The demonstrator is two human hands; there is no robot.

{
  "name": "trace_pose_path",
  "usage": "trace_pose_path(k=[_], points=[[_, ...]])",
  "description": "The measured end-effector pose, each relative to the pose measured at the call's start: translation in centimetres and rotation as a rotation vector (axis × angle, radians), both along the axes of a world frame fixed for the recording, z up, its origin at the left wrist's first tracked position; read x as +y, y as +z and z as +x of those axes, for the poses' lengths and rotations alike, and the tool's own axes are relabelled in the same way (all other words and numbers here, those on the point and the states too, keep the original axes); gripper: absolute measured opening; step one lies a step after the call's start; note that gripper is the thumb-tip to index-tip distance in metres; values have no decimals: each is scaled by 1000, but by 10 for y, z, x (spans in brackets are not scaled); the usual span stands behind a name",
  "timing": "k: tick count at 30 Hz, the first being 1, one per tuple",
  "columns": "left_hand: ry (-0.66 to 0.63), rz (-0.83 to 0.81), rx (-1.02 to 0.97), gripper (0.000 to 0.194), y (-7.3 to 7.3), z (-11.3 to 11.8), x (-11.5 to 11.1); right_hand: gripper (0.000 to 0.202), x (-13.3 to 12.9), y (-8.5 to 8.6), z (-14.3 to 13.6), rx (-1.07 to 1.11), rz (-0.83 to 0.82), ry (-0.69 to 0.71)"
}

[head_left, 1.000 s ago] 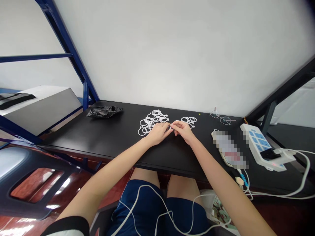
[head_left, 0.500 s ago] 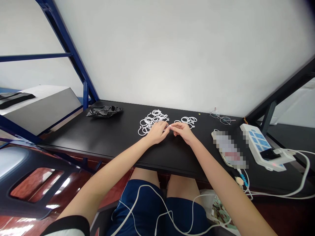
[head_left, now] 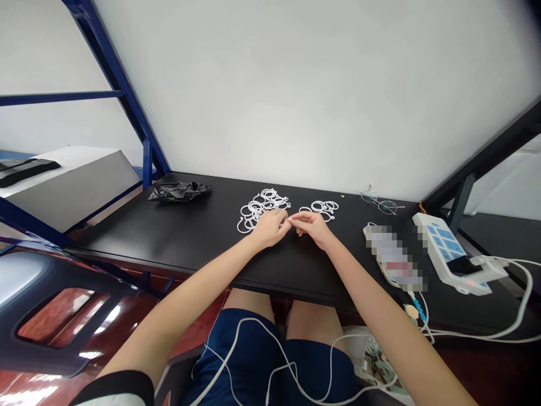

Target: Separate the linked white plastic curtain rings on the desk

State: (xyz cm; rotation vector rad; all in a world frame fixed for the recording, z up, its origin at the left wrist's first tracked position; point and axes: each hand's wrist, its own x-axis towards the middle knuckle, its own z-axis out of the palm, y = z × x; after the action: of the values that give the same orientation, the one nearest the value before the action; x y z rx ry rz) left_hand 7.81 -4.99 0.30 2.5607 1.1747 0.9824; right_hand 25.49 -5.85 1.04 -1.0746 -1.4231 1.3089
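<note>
My left hand (head_left: pixel 273 226) is closed in a pinch in front of a loose pile of white curtain rings (head_left: pixel 245 225), partly covering it. Its fingertips meet those of my right hand (head_left: pixel 313 225), whose thumb and forefinger are also pinched together. Only a sliver of a white ring shows between the two hands; the fingers hide the rest. A smaller group of white rings (head_left: pixel 316 206) lies just behind my right hand. Small eyelets stick out from some of the rings.
On the black desk (head_left: pixel 177 237) lie a crumpled black plastic bag (head_left: pixel 180 192) at left, and glasses (head_left: pixel 386 206), a phone (head_left: pixel 393 256) and a white power strip (head_left: pixel 443 245) at right. White cables (head_left: pixel 291 366) cross my lap. A blue metal frame (head_left: pixel 122 84) rises at left.
My fingertips have shifted slightly where they meet, and less of the held piece shows between them. The ring piles have not moved.
</note>
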Motion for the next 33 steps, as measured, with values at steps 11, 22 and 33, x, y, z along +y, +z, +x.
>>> trace_pose_path(k=[11, 22, 33], points=[[51, 8, -24, 35, 1, 1, -2, 33, -5, 2, -6, -16, 25, -7], [10, -93, -201, 29, 1, 1, 0, 33, 2, -6, -1, 66, 15, -38], [-60, -152, -382, 32, -6, -1, 9, 32, 8, 0, 7, 173, -34, -197]])
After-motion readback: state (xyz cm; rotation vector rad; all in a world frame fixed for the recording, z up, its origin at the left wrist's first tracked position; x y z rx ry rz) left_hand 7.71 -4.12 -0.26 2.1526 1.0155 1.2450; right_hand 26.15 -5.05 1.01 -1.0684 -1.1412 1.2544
